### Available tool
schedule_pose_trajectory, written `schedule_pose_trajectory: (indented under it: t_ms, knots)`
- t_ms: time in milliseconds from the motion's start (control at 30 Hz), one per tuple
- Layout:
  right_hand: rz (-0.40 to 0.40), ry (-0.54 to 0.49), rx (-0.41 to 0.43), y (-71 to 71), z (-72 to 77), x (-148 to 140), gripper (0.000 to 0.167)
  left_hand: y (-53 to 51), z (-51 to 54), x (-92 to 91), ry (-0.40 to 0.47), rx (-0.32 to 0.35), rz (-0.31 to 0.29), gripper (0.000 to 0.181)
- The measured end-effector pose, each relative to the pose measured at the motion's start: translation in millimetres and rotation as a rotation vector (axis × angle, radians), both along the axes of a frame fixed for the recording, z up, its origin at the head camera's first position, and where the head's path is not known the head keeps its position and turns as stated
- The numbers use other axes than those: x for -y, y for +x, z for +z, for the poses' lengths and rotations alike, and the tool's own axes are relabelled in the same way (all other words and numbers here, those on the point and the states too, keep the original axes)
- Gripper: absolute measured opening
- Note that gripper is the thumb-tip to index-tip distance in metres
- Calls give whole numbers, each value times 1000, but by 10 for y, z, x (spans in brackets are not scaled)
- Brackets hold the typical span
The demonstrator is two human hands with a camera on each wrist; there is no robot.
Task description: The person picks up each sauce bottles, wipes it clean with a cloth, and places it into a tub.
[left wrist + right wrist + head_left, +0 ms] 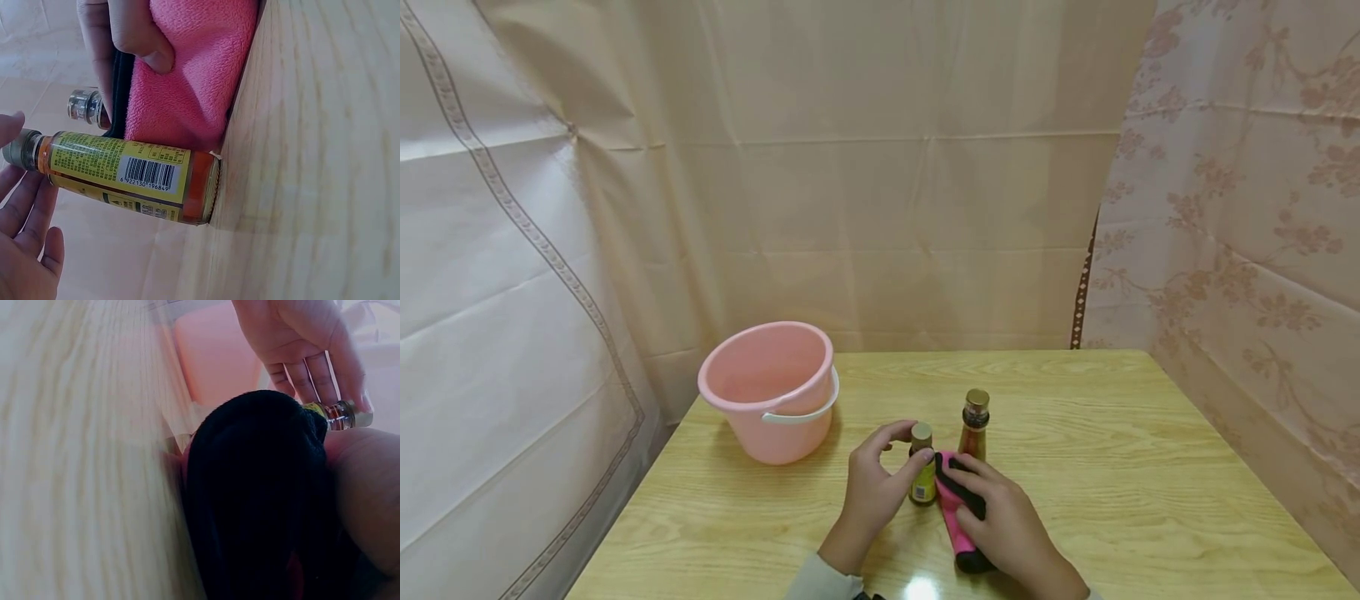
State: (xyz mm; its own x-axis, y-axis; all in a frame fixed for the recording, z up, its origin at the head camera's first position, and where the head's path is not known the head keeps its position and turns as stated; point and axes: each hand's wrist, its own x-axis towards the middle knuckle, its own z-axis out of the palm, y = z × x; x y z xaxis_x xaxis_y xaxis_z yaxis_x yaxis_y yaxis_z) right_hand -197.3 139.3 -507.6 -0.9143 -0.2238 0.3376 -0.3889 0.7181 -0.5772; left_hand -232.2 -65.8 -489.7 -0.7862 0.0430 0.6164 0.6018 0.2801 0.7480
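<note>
Left hand (880, 479) grasps the small yellow-labelled sauce bottle (922, 487) at its cap and neck, thumb on one side and fingers on the other. The bottle stands upright on the wood-grain counter (1112, 467), its barcode (149, 174) towards the person and reddish-orange contents showing near the base. Right hand (1003, 517) grips a folded pink-and-black plush cloth (951, 504), with the thumb on the pink face. That cloth is just beside the bottle, on its right; whether the two touch, I cannot tell. A second bottle (973, 437), gold-capped and amber, stands upright just beyond the cloth, which hides its lower part. Apart from these, at the back left, is a pink bucket (782, 433) with a white handle (801, 417).

The step in hand looks like steadying the small bottle while the cloth is handled alongside it; wiping or wrapping would both fit, and the pose does not settle which. Either way, the next move calls for a firm pinch at the cap, the base kept flat, and the cloth guided without knocking the second bottle close behind.
</note>
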Motion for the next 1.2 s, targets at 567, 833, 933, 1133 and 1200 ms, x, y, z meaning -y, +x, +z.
schedule_pose_trajectory:
  t_ms: [567, 833, 933, 1133, 1200]
  knots:
    - [-7, -23, -74, 11, -13, 11, 53, -11, -25, 10, -42, -25, 46, 32]
    - [24, -105, -183, 11, -20, 0, 58, -13, -24, 11, -19, -17, 40, 32]
    - [23, -103, -251, 13, -20, 1, 60, -15, -33, 12, -12, -20, 43, 32]
    - [65, -157, -318, 20, -21, -9, 63, -19, -46, 12, -9, -28, 44, 33]
    - [81, -181, -334, 20, -19, -14, 63, -20, -47, 9, -10, -37, 45, 33]
